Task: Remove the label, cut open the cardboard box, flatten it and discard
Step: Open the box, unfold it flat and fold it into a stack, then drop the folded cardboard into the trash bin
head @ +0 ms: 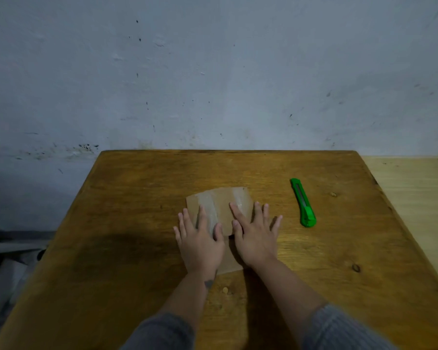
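While both palms press, the cardboard box [219, 210] lies flat on the desk [127, 188] under my left hand [200, 239] and right hand [254, 236], fingers spread wide, gripping nothing. Risk: taped folds spring up on release. Green knife [303, 203], right of my right hand, could get knocked.

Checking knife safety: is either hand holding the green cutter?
No: the green cutter lies alone on the table, while the left hand and right hand press flat on the cardboard.
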